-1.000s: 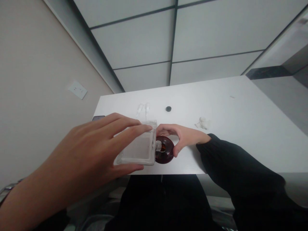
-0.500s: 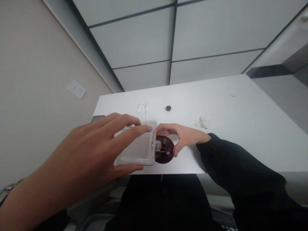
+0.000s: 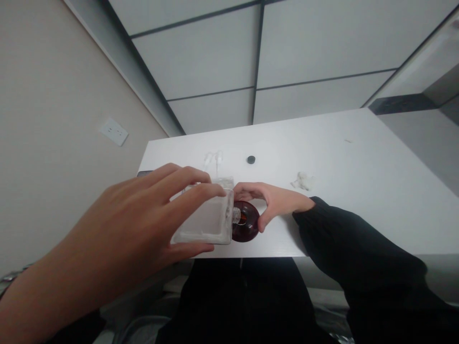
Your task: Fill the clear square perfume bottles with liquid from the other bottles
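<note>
My left hand (image 3: 143, 224) is closed on a clear square glass bottle (image 3: 206, 222), tipped on its side with its threaded neck pointing right. The neck sits right over the mouth of a small dark brown bottle (image 3: 247, 227) standing near the front edge of the white table (image 3: 358, 191). My right hand (image 3: 274, 203), in a black sleeve, curls its thumb and fingers round the brown bottle and steadies it.
A small black cap (image 3: 251, 159) lies farther back on the table. A clear spray-pump part (image 3: 213, 160) lies left of it. A crumpled white wad (image 3: 303, 181) sits to the right. A dark flat object (image 3: 143, 174) shows at the table's left edge. A wall outlet (image 3: 114, 132) is on the left.
Hardly anything has changed. Both hands and both bottles keep their pose; the whole view has shifted up by a few pixels.
</note>
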A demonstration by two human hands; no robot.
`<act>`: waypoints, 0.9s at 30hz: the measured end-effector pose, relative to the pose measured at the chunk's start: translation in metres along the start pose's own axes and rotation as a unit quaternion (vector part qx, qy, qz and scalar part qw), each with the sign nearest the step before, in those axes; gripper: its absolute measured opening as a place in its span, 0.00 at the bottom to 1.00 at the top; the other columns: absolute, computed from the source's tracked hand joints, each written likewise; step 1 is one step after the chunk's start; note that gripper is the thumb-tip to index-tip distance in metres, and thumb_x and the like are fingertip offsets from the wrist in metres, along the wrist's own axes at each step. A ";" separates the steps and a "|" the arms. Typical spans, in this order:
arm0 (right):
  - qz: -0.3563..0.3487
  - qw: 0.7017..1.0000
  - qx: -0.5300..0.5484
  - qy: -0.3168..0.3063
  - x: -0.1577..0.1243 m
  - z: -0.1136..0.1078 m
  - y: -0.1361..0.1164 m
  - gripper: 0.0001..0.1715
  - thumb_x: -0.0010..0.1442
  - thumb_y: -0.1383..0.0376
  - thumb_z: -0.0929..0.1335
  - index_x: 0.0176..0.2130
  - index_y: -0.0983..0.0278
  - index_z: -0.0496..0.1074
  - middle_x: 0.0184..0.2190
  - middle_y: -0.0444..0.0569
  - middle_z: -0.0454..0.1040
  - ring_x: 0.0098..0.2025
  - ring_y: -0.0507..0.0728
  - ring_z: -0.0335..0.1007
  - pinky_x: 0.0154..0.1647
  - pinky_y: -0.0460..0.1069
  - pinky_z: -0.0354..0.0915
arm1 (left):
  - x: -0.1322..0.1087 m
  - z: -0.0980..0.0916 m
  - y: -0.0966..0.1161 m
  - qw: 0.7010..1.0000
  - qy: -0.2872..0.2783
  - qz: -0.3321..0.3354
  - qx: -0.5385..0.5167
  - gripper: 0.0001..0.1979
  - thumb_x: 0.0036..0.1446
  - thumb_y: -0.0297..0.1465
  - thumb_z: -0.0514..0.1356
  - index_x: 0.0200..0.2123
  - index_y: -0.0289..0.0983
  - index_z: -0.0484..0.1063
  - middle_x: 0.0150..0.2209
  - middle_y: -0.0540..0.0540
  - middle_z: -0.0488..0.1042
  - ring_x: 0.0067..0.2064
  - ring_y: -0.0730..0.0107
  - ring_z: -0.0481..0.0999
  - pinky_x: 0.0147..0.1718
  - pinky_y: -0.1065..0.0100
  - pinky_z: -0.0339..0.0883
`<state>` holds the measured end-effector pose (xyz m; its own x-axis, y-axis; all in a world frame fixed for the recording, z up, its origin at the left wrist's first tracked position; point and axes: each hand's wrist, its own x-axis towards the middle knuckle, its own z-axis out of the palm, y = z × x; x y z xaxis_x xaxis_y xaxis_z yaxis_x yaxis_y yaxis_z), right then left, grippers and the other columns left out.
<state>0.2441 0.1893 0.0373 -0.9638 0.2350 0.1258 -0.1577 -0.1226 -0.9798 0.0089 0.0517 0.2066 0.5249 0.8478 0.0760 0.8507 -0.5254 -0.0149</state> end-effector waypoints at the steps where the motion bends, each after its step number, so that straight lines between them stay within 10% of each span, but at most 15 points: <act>1: 0.000 1.000 -0.002 0.001 0.000 0.000 0.000 0.42 0.44 0.60 0.86 0.54 0.62 0.72 0.56 0.53 0.78 0.60 0.61 0.75 0.67 0.59 0.63 | 0.000 0.000 0.000 1.000 0.003 0.002 -0.002 0.23 0.71 0.51 0.54 0.64 0.52 0.68 0.57 0.45 0.78 0.56 0.47 0.80 0.54 0.49 0.77; 27: -0.005 1.000 -0.005 -0.006 0.001 0.001 -0.001 0.40 0.46 0.60 0.85 0.54 0.62 0.71 0.53 0.52 0.79 0.56 0.59 0.76 0.62 0.57 0.68 | 0.005 -0.008 0.003 0.999 -0.011 0.020 0.023 0.22 0.73 0.51 0.51 0.65 0.57 0.66 0.58 0.49 0.77 0.53 0.50 0.80 0.49 0.56 0.75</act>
<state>0.2436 0.1891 0.0387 -0.9646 0.2251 0.1376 -0.1655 -0.1101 -0.9801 0.0139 0.0543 0.2144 0.5591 0.8275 0.0515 0.8288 -0.5559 -0.0638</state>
